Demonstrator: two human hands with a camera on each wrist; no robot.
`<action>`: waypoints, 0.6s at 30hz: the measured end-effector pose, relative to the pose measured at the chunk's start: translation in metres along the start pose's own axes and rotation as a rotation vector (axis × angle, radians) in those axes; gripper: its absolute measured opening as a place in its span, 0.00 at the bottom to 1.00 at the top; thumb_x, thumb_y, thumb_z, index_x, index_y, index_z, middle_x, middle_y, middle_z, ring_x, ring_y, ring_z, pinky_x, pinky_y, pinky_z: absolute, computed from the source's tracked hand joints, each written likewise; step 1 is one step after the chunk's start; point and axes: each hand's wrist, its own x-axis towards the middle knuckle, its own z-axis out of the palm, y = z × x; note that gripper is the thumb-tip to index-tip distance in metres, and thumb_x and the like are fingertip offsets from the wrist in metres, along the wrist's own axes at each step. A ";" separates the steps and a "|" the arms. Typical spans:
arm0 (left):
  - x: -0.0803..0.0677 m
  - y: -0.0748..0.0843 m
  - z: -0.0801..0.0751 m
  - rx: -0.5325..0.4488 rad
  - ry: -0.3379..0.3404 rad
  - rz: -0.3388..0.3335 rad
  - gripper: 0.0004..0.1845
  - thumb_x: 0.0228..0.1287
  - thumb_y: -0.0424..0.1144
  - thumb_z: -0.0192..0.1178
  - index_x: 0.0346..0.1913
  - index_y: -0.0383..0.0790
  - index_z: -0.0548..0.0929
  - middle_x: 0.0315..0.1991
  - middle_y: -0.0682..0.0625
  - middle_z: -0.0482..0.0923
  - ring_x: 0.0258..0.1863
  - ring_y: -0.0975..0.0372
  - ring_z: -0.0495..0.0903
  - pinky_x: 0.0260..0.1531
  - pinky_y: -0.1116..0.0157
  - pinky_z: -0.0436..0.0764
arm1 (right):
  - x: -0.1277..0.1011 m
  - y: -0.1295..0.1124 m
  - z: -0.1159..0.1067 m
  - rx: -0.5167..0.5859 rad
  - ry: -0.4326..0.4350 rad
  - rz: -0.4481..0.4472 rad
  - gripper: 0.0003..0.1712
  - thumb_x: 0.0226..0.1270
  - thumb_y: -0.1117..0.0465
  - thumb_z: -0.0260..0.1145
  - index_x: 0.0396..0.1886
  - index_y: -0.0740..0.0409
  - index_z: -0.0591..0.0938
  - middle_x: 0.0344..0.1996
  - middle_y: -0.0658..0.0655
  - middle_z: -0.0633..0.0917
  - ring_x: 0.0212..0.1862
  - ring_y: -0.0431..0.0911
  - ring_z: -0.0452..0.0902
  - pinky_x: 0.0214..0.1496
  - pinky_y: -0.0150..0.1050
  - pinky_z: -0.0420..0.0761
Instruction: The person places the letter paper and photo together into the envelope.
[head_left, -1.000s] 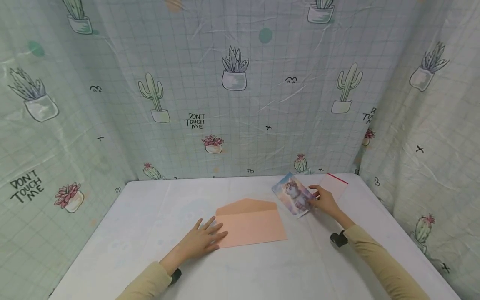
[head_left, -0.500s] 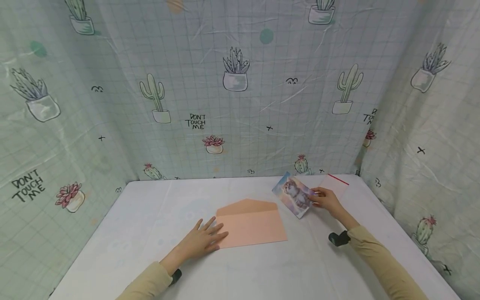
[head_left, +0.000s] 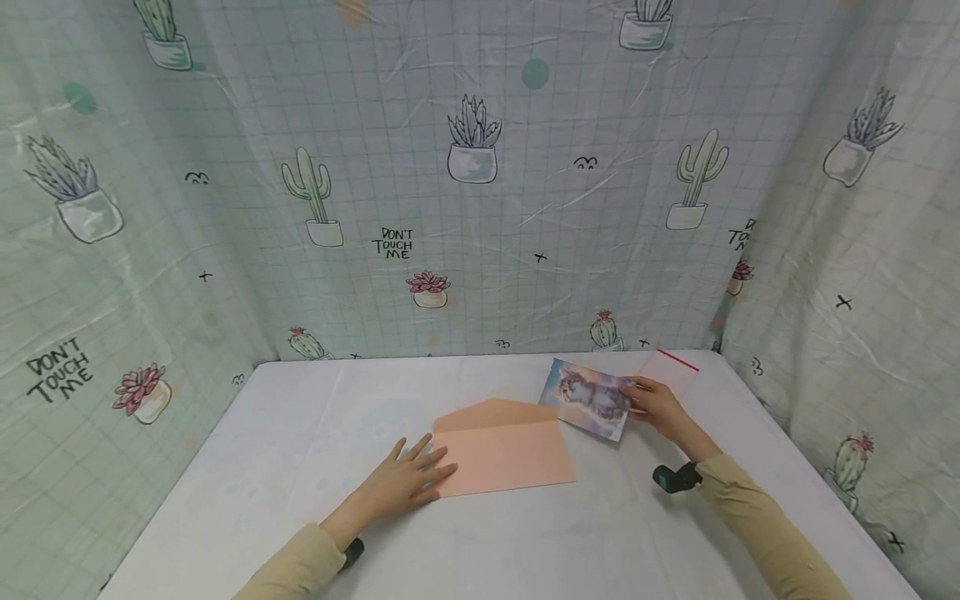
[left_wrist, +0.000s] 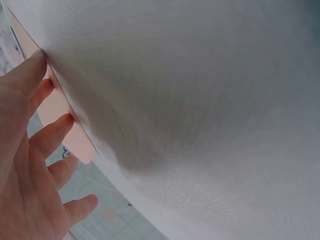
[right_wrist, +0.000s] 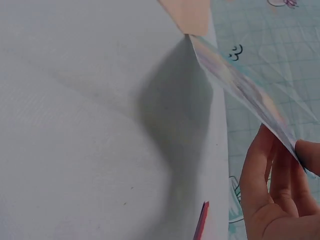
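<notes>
Card [head_left: 588, 400], pinched in the right hand [head_left: 657, 409], tilts above the counter [head_left: 510, 546] beside the envelope [head_left: 506, 458], left hand [head_left: 403, 479] resting there, fingers spread: seemingly the bringing-over step, next calling for alignment with the flap [head_left: 495, 413].

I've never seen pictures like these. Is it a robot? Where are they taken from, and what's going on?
No robot here, just a person's two bare hands! The wide view comes from a camera worn on the head, looking down. The close-up views come from each wrist.

On the white table lies a peach envelope with its pointed flap open. The left hand touches its left end with fingers spread. The right hand pinches a kitten picture card; the right wrist view shows it tilted above the table. Behind that hand lies a see-through sheet with a red edge.
</notes>
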 end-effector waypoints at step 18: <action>0.000 0.002 -0.005 -0.023 -0.048 -0.019 0.23 0.64 0.52 0.47 0.62 0.54 0.68 0.62 0.46 0.67 0.65 0.45 0.58 0.53 0.40 0.63 | -0.011 -0.018 -0.015 0.339 -0.276 0.024 0.37 0.68 0.68 0.47 0.68 0.69 0.37 0.39 0.46 0.75 0.41 0.36 0.78 0.45 0.31 0.79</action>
